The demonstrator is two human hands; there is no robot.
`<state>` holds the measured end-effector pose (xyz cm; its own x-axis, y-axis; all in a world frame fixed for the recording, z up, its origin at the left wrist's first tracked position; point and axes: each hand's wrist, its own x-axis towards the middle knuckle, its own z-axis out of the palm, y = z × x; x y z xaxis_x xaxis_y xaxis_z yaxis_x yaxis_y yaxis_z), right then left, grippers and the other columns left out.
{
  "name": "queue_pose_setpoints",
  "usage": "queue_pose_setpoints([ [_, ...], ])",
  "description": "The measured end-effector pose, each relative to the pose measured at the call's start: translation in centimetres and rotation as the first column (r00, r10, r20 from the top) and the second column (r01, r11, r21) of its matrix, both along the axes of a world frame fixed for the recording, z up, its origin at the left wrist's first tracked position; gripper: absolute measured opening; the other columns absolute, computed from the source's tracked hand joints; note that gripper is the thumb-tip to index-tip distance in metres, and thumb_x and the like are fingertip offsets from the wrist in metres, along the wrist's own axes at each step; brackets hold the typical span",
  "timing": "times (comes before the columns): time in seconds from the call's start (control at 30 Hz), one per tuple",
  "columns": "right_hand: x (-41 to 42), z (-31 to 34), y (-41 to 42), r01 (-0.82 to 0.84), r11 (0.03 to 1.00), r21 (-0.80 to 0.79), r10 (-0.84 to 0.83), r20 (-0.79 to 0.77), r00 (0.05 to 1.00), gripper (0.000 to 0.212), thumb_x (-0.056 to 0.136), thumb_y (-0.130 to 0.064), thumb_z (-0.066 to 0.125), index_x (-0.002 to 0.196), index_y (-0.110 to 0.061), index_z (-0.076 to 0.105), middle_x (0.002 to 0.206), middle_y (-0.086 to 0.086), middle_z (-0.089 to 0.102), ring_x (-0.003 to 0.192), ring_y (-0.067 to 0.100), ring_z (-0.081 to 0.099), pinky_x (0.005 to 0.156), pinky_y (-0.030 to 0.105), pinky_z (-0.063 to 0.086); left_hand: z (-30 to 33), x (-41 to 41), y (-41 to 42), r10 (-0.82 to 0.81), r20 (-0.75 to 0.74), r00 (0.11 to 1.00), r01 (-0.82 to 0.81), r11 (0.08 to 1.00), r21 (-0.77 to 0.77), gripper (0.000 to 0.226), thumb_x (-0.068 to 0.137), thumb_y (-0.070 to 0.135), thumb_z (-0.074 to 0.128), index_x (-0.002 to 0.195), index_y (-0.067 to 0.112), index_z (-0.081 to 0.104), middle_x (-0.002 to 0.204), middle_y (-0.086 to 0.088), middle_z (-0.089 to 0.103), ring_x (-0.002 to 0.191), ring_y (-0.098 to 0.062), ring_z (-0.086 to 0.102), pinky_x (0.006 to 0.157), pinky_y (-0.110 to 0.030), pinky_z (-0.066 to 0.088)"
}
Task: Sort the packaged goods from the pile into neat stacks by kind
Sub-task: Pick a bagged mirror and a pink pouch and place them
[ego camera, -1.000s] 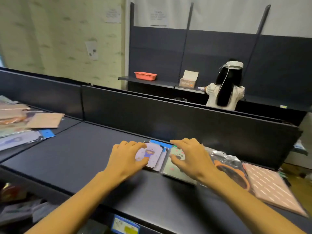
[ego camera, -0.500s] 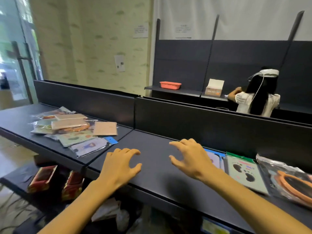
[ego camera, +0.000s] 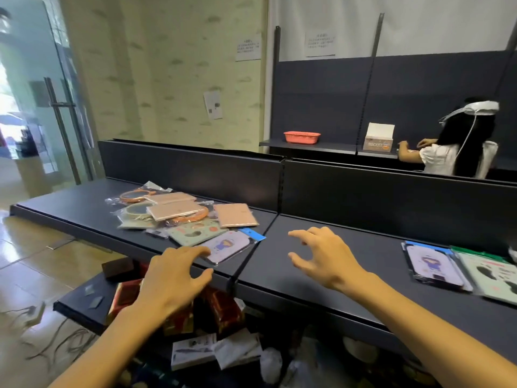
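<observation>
A pile of packaged goods (ego camera: 179,214) lies on the dark shelf (ego camera: 84,205) at the left: pink flat packs, orange hoops in plastic, a green pack and a lilac cartoon pack (ego camera: 228,246) nearest me. My left hand (ego camera: 176,275) hovers with spread fingers at the shelf's front edge, fingertips just short of the lilac pack, holding nothing. My right hand (ego camera: 324,259) hangs over bare shelf, fingers loosely spread and empty. At the right lie a sorted lilac stack (ego camera: 430,264) and a green stack (ego camera: 492,275).
A tall dark divider (ego camera: 391,197) backs the shelf. A lower shelf holds red boxes (ego camera: 218,306) and loose packets. Behind, another person (ego camera: 458,147) works at a wall shelf with an orange basket (ego camera: 302,137) and a carton (ego camera: 379,137). A glass door stands left.
Both hands have left the sorted stacks at the right and moved left toward the pile. My view swung left with them; the stacks now sit at the far right.
</observation>
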<state>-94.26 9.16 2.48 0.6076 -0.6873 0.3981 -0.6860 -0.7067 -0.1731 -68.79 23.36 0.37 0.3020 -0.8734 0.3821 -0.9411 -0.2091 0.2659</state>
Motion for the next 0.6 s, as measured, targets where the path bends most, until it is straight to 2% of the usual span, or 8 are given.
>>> queue_pose_setpoints([
  [0.13,4.2,0.5,-1.6,-0.007,1.0,-0.017,0.007,-0.003,1.0,0.051,0.089,-0.045,0.053,0.137,-0.03,0.045,0.115,-0.002,0.058,0.111,0.02,0.047,0.093,0.033,0.042,-0.1,4.4,-0.6,0.027,-0.021,0.999,-0.027,1.0,0.01,0.056,0.073,0.058,0.043,0.122,0.035,0.058,0.122,0.009,0.064,0.112,-0.021,0.055,0.094,-0.041,0.045],
  [0.3,11.2,1.0,-5.0,-0.041,0.999,-0.035,0.042,0.03,0.999,0.051,0.088,-0.044,0.056,0.136,-0.029,0.048,0.107,-0.002,0.061,0.101,0.02,0.049,0.084,0.034,0.046,0.2,11.0,-2.0,0.085,-0.024,0.996,-0.085,0.996,0.003,0.045,0.081,0.054,0.056,0.124,0.037,0.056,0.123,0.009,0.063,0.115,-0.019,0.054,0.095,-0.041,0.045],
  [0.37,14.6,1.1,-6.4,-0.064,0.997,-0.031,0.066,0.037,0.997,0.051,0.087,-0.043,0.056,0.135,-0.028,0.049,0.107,-0.001,0.061,0.101,0.021,0.05,0.083,0.034,0.045,0.5,13.9,-2.6,0.124,-0.032,0.992,-0.124,0.992,-0.001,0.047,0.079,0.056,0.055,0.121,0.038,0.058,0.119,0.008,0.065,0.113,-0.02,0.056,0.093,-0.042,0.046],
  [0.43,17.9,1.2,-7.7,-0.093,0.996,-0.015,0.093,0.052,0.994,0.049,0.087,-0.041,0.056,0.134,-0.028,0.05,0.11,-0.001,0.061,0.102,0.022,0.05,0.085,0.035,0.044,0.8,16.9,-3.1,0.151,-0.023,0.988,-0.151,0.988,-0.012,0.054,0.073,0.063,0.044,0.117,0.037,0.06,0.114,0.008,0.068,0.107,-0.022,0.059,0.088,-0.041,0.048],
  [0.6,25.2,0.8,-9.9,-0.157,0.987,-0.044,0.159,0.048,0.986,0.042,0.088,-0.044,0.054,0.128,-0.032,0.054,0.104,-0.002,0.063,0.095,0.023,0.052,0.08,0.036,0.046,0.9,23.3,-4.3,0.188,-0.035,0.981,-0.189,0.982,-0.001,0.044,0.079,0.051,0.055,0.12,0.036,0.059,0.118,0.009,0.066,0.108,-0.021,0.057,0.088,-0.04,0.046],
])
